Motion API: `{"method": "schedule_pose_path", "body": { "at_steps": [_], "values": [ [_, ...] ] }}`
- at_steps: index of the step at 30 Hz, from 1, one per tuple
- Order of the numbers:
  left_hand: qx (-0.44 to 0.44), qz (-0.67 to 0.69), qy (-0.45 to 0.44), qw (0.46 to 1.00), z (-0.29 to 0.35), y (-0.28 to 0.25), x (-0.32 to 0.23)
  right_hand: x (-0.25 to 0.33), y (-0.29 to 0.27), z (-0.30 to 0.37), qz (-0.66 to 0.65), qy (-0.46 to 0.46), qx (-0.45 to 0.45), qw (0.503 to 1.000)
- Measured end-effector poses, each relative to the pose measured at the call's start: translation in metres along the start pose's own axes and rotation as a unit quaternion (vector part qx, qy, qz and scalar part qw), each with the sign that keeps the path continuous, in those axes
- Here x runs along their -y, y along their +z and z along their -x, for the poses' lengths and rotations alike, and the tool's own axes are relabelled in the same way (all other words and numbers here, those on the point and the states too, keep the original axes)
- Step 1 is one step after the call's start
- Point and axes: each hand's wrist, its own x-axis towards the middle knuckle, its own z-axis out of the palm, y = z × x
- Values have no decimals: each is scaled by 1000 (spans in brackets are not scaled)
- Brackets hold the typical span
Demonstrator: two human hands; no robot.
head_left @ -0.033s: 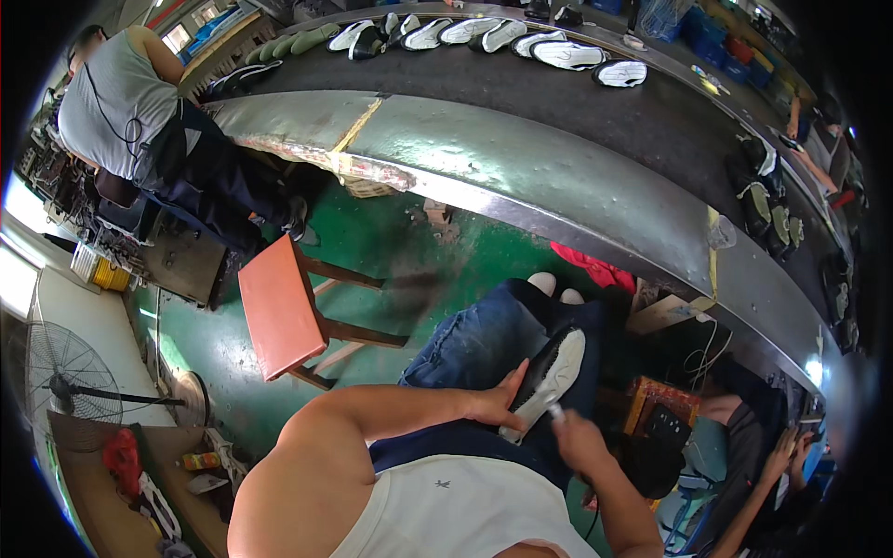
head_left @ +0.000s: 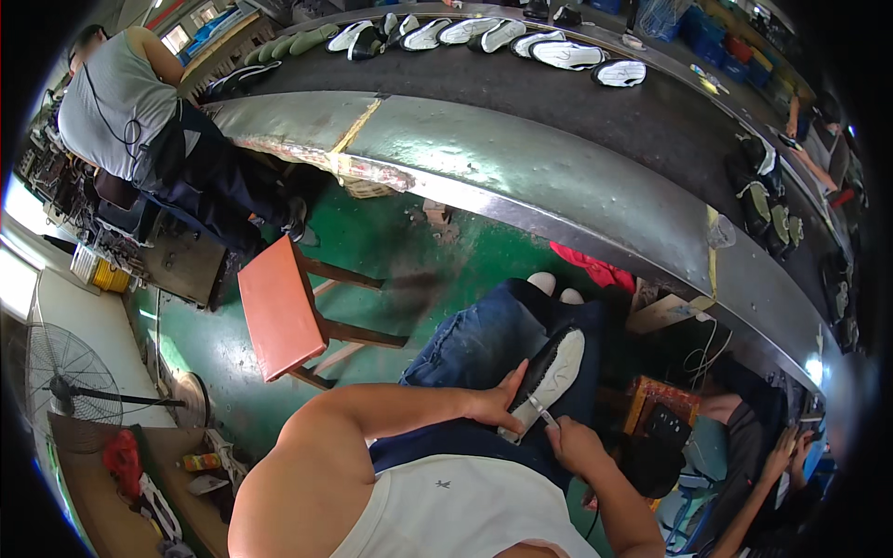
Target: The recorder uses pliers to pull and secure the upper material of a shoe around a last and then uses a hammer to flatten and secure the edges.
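A dark shoe with a white sole (head_left: 562,361) lies sole up across my lap, its toe pointing away from me. My left hand (head_left: 495,404) grips it from the left side near the heel, the thumb along its edge. In my right hand (head_left: 579,446) is a slim, pale tool (head_left: 540,409); its exact kind is too small to make out. The tool's tip reaches over the white sole near the heel end. My fingers on the right are closed round its handle.
An orange-topped stool (head_left: 282,307) stands to my left. Ahead runs a dark conveyor (head_left: 651,116) with a metal edge, carrying a row of shoes (head_left: 498,35). A standing fan (head_left: 70,381) is far left. One person (head_left: 126,93) works at far left; another person's hands (head_left: 786,456) show at right.
My right hand has shifted slightly, and the tool tip now lies farther left across the sole. The tool looks sharper than before. My left hand and the shoe stay put.
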Motion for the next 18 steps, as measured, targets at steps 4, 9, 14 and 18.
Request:
{"method": "schedule_pose_path", "body": {
  "at_steps": [4,9,14,18],
  "values": [
    [25,-54,8,998,2,-3,-6,-1,-5,16,-88,-38,-84,992],
    [-16,-91,40,995,-11,0,6,-23,13,12,-146,39,-4,989],
    [-99,62,11,993,-24,-9,-7,-74,61,10,-524,96,-116,838],
    [-14,428,42,903,-2,-44,-56,-74,57,12,-555,132,-90,816]
  ]
}}
